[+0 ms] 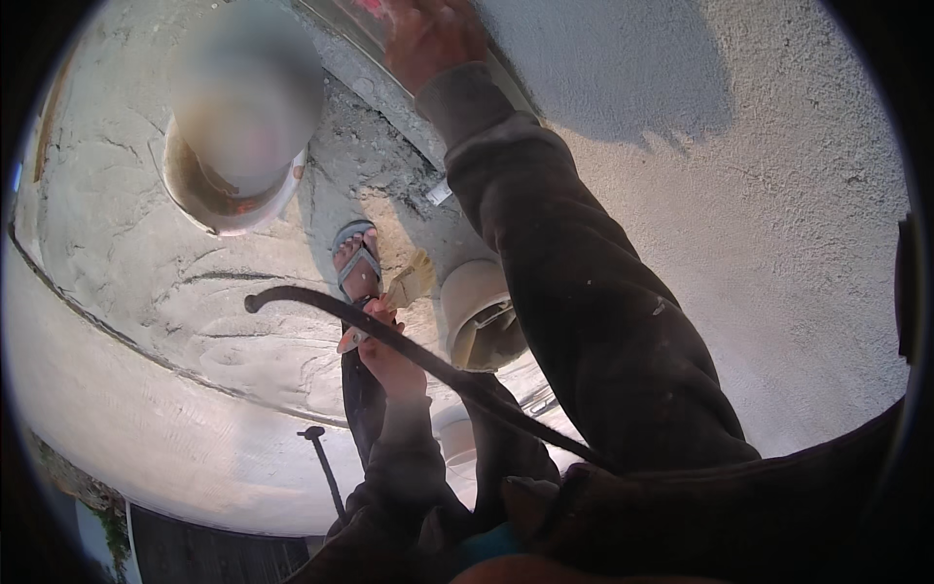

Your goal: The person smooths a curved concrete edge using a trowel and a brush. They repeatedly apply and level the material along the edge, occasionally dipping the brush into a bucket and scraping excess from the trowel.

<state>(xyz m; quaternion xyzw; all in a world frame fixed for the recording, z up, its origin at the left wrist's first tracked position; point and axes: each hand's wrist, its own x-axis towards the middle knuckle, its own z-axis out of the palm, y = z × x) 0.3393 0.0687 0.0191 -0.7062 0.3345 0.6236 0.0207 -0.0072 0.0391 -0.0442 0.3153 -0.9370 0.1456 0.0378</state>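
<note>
My left hand is low in the middle, closed around the handle of a small brush whose tan bristles point up and to the right. It hangs above my sandalled foot. My right hand reaches to the top edge and lies against a long grey strip where the rough plastered wall meets the ground. Its fingers run out of the picture, so its grip is unclear. The dark sleeve of that arm fills the centre.
A pale bucket stands just right of the brush. A round metal pan sits on the sandy cement floor at upper left. A thin dark curved rod crosses in front of my left hand. Another dark rod lies lower left.
</note>
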